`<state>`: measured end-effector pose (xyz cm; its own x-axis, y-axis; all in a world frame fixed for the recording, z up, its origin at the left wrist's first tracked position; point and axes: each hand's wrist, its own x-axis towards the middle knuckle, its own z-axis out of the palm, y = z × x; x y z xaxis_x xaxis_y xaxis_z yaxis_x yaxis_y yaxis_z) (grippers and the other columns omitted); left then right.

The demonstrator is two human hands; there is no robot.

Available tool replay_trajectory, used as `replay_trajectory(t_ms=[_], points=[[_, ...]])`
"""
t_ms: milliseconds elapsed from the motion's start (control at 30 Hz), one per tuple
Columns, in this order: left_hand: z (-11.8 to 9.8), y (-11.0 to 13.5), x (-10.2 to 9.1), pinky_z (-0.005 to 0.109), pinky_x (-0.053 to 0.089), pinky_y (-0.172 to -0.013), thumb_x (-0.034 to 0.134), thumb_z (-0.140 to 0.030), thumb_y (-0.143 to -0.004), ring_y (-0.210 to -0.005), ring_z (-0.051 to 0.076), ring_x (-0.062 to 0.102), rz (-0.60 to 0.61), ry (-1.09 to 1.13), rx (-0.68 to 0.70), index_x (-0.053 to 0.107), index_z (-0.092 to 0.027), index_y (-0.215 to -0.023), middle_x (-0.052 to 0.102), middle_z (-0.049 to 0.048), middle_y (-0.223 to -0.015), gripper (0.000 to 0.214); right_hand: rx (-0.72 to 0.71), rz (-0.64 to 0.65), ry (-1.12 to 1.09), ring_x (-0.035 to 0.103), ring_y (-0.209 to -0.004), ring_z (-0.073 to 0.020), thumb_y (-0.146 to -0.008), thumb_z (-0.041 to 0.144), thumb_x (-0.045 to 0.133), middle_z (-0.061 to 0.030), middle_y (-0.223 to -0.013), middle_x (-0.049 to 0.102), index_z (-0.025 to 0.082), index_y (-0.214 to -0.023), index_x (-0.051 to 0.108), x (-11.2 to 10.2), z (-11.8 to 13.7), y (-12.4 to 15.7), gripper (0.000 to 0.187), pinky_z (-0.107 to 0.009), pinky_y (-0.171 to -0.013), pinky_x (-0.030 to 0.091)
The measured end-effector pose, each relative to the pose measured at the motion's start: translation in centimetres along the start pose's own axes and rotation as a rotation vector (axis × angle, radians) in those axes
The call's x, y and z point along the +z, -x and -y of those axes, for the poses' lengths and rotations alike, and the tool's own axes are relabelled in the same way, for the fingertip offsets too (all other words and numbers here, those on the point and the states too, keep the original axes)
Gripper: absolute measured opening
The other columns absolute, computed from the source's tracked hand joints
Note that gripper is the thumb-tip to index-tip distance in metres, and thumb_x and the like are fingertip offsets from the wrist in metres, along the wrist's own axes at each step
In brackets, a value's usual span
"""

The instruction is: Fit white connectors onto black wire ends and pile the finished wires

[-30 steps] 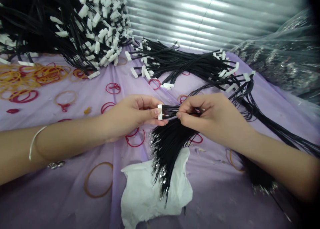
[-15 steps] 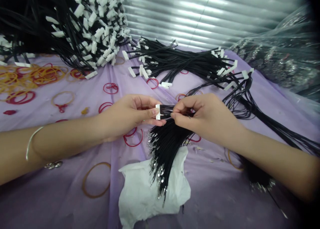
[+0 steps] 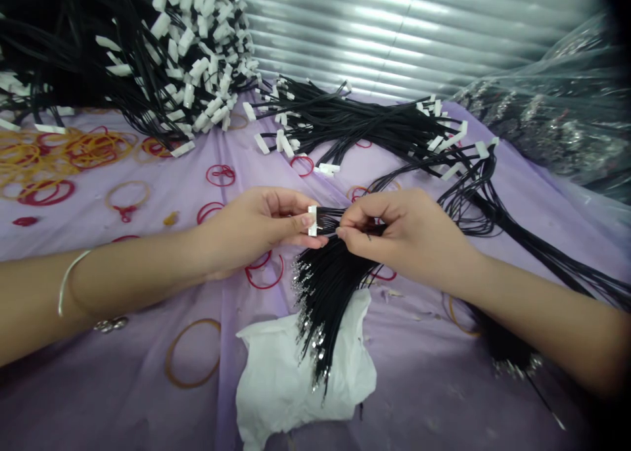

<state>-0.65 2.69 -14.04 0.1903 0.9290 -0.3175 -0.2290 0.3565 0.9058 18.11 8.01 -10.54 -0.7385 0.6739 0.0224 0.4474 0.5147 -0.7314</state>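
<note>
Between the thumb and fingers of my left hand [image 3: 269, 219] is a white plastic connector [image 3: 312, 221]. Several thin black wires [image 3: 329, 219] run from its right side toward my right hand [image 3: 394, 231]. My right hand pinches a wire close to the connector, its fingertips partly hiding the grip. Below both hands lies a fanned bundle of loose black wires [image 3: 332, 300] with shiny metal terminals at their lower ends. The bundle rests partly on a crumpled white sheet [image 3: 305, 379].
A large heap of black cables with white connectors [image 3: 197, 63] rises at the back left. More finished-looking cables [image 3: 355, 122] lie behind my hands. Red and yellow rubber bands [image 3: 93, 148] are scattered on the purple cloth [image 3: 123, 385]. Clear plastic bags [image 3: 566, 122] stand at the back right.
Hardly anything differs. Both hands keep their hold on the connector and wire; the view has shifted very slightly, and my right hand has turned a little.
</note>
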Motion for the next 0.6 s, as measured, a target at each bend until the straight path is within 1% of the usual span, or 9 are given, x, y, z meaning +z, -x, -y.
replay_trajectory(t_ms=[100,233,367,467,600], points=[[-0.05,0.12,0.07,0.017,0.054,-0.074,0.063,-0.011,-0.081,-0.076,0.011,0.070,0.004,-0.024,-0.002,0.065,-0.012,-0.083,0.071,0.0017,-0.078,0.003,0.000,0.017,0.003,0.045,-0.050,-0.0051,-0.071,0.011,0.059,0.0053,-0.055,0.054,0.016,-0.063,0.062,0.00,-0.10,-0.04,0.011,-0.018,-0.045,0.033],[-0.14,0.25,0.15,0.015,0.054,-0.072,0.061,-0.010,-0.082,-0.075,0.010,0.070,0.003,-0.043,-0.009,0.066,-0.011,-0.086,0.072,0.0037,-0.082,0.006,-0.007,0.051,0.011,0.044,-0.049,-0.0051,-0.071,0.011,0.059,0.0052,-0.055,0.054,0.016,-0.063,0.062,-0.14,-0.21,-0.07,0.010,-0.018,-0.045,0.034],[-0.03,0.13,0.07,0.018,0.055,-0.077,0.060,-0.011,-0.084,-0.078,0.011,0.070,0.023,-0.059,0.016,0.067,-0.011,-0.090,0.072,0.0039,-0.085,0.009,-0.040,0.051,0.039,0.045,-0.050,-0.0048,-0.071,0.011,0.059,0.0055,-0.055,0.055,0.016,-0.062,0.061,-0.20,-0.25,-0.01,0.011,-0.017,-0.047,0.035],[0.05,0.04,0.02,0.018,0.056,-0.077,0.060,-0.010,-0.084,-0.078,0.012,0.070,0.034,-0.053,0.030,0.067,-0.011,-0.090,0.073,0.0040,-0.085,0.010,-0.035,0.037,0.042,0.045,-0.050,-0.0045,-0.071,0.011,0.060,0.0054,-0.055,0.056,0.016,-0.062,0.061,-0.04,-0.28,-0.09,0.011,-0.017,-0.046,0.035],[-0.09,0.08,0.06,0.015,0.055,-0.072,0.061,-0.008,-0.082,-0.074,0.010,0.070,0.021,-0.027,0.015,0.066,-0.010,-0.085,0.073,0.0043,-0.082,0.007,-0.064,-0.032,0.040,0.046,-0.051,-0.0046,-0.073,0.009,0.059,0.0053,-0.057,0.056,0.016,-0.066,0.064,0.20,-0.44,-0.21,0.011,-0.018,-0.045,0.033]])
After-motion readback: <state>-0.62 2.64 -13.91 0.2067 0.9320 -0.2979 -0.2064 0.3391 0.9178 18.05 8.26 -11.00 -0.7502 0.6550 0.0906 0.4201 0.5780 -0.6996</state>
